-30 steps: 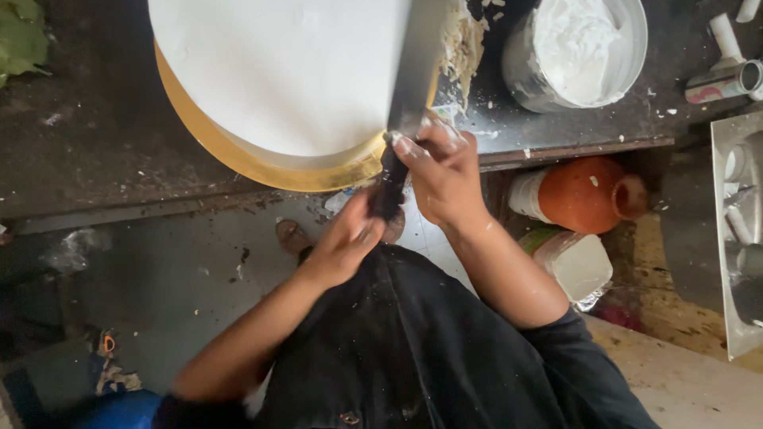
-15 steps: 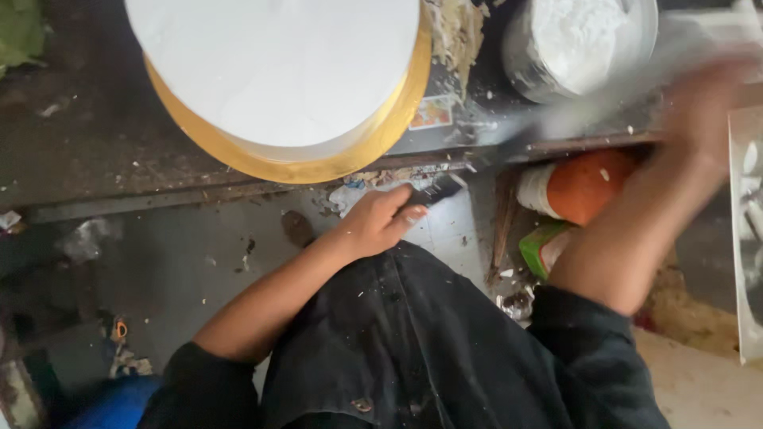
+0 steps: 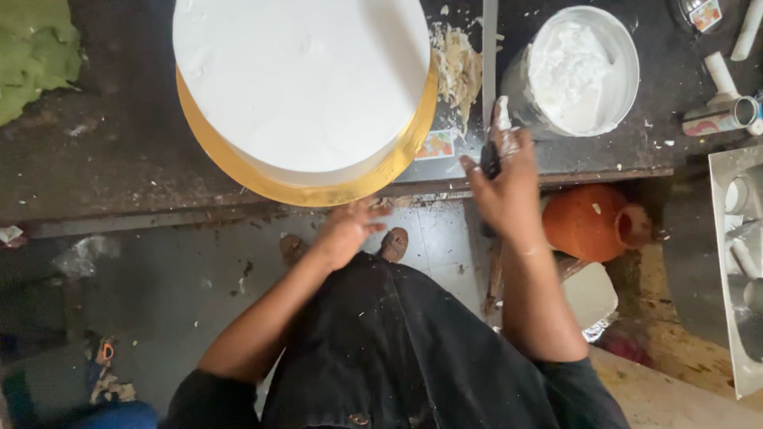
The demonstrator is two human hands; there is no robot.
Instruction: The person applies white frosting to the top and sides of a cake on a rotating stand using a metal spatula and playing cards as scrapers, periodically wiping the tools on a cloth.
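Far L, top corner: green lumpy mass (image 3: 36,56) on the dark worktop (image 3: 119,159). Worktop gritty, crumbs scattered. Below it grey floor w/ bits of litter (image 3: 83,254).

Centre-L: big round cake (image 3: 298,79), smooth white icing, faint swirl marks on top, sitting on a gold board (image 3: 238,171) that overhangs the worktop's front edge. Sides iced white too; no decoration seen.

L hand (image 3: 346,230) just under the board's front rim, fingers loosely spread, holding nothing; blurred, so can't tell if it touches the board.

Just R of cake: heap of cream-coloured scrapings (image 3: 457,67) on the worktop, small printed card (image 3: 435,145) beside the board.

R hand (image 3: 509,191) closed round the dark handle of a long flat metal scraper (image 3: 489,56); blade runs straight up between cake & metal bowl (image 3: 616,103), icing smeared near the handle. Blade beside the cake, apart from it.

Bowl holds white icing (image 3: 568,71), close to R hand.

Further R: small white tubes (image 3: 719,75) on worktop. Below edge: orange clay pot (image 3: 592,222) on its side, white tub (image 3: 588,294) under it. Far R: steel tray (image 3: 719,262) w/ pale items.
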